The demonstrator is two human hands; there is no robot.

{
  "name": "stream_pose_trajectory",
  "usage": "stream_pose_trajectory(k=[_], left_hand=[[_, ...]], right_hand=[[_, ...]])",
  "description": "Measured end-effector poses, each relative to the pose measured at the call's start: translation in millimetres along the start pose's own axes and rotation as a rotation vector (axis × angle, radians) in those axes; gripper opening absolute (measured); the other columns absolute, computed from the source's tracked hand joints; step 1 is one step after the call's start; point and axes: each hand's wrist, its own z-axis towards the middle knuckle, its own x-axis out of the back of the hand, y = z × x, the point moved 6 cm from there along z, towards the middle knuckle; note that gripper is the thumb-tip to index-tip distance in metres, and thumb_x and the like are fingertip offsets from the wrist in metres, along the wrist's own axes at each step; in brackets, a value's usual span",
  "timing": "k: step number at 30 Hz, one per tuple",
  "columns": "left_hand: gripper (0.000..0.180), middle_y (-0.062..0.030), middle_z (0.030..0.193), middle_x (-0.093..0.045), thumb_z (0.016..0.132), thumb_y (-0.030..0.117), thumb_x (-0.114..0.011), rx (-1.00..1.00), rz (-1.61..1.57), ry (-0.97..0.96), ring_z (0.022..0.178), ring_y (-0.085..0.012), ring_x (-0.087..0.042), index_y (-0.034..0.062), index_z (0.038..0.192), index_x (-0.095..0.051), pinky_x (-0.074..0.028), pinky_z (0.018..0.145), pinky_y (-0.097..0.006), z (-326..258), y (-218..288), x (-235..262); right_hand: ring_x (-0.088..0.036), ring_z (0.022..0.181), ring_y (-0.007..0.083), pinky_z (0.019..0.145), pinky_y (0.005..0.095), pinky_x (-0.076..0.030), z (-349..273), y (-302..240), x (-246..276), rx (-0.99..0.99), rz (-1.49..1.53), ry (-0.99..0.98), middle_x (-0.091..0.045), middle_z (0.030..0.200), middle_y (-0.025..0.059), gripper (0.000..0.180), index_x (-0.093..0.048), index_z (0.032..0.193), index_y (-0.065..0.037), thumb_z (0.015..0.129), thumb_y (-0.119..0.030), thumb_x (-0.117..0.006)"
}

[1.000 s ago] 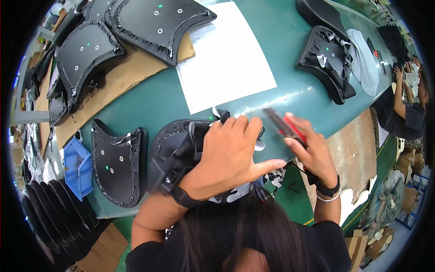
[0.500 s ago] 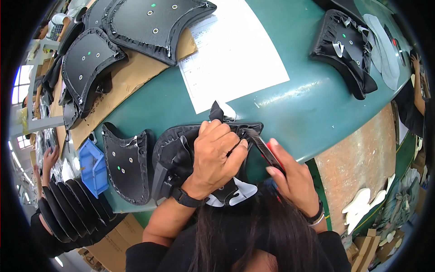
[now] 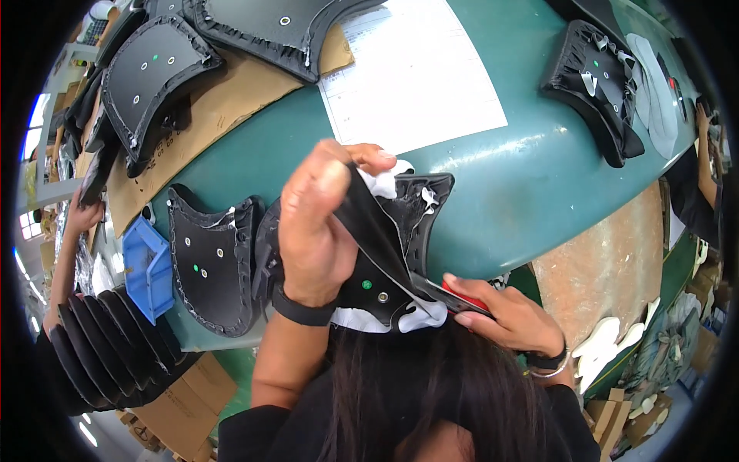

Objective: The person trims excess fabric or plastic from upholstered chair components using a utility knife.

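A black padded panel (image 3: 433,223) with a stapled edge lies at the table's near edge, its backing board showing a green dot and a metal eyelet. My left hand (image 3: 312,231) is closed on a loose flap of black fabric (image 3: 368,227) with white backing, pulling it up off the panel. In my right hand (image 3: 516,317) is a red and black utility knife (image 3: 467,300). The knife's blade end meets the lower part of the flap at the panel's right side. White backing of the cover (image 3: 419,316) shows along the near edge.
A finished-looking black panel (image 3: 212,266) and a blue plastic bin (image 3: 148,269) stand to the left. More panels (image 3: 158,73) rest on cardboard at the far left. Printed paper (image 3: 416,77) lies ahead; another panel (image 3: 589,85) is far right. Other people's arms show at both sides.
My left hand has lifted and turned, drawing the fabric flap up and leftward and baring the board. The knife has moved down from the panel's far corner toward its near side.
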Motion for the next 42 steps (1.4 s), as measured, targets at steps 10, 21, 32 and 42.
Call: stream_pose_trajectory(k=[10,21,32,42], left_hand=[[0.033,-0.0022,0.062,-0.052,0.076,0.033,-0.078,-0.349,1.735,-0.682,0.07,-0.0209,-0.048,0.0092,0.061,-0.06,-0.035,0.07,-0.036,-34,3,-29],[0.043,-0.002,0.065,-0.053,0.072,0.047,-0.078,-0.105,1.733,-0.779,0.074,-0.0229,-0.053,0.01,0.067,-0.057,-0.035,0.068,-0.036,-38,-3,-9],[0.025,-0.0021,0.067,-0.047,0.081,0.016,-0.066,0.196,0.149,-0.27,0.065,-0.0134,-0.043,0.001,0.063,-0.056,-0.032,0.066,-0.029,-14,-4,20],[0.026,-0.0128,0.109,-0.065,0.084,0.023,-0.071,-0.097,1.801,-0.128,0.095,-0.0316,-0.062,0.002,0.068,-0.066,-0.048,0.079,-0.043,-26,51,29]], right_hand=[[-0.06,0.058,0.0335,0.053,0.0453,-0.044,23,-33,43,0.036,-0.637,-0.075,-0.059,0.063,0.0106,0.046,-0.054,0.136,-0.02,0.091,-0.025,-0.062],[-0.059,0.06,0.0334,0.054,0.0429,-0.047,1,-26,25,0.032,-0.62,0.028,-0.056,0.067,0.0108,0.056,-0.045,0.144,-0.02,0.091,-0.023,-0.063],[-0.056,0.049,0.0331,0.046,0.0427,-0.044,-40,-23,-19,-0.065,-0.638,0.26,-0.055,0.066,0.0126,0.062,-0.045,0.143,-0.008,0.087,-0.018,-0.07],[-0.055,0.053,0.032,0.047,0.0433,-0.04,-4,-27,29,-0.037,-0.764,0.324,-0.054,0.066,0.0105,0.053,-0.05,0.141,-0.023,0.09,-0.023,-0.065]])
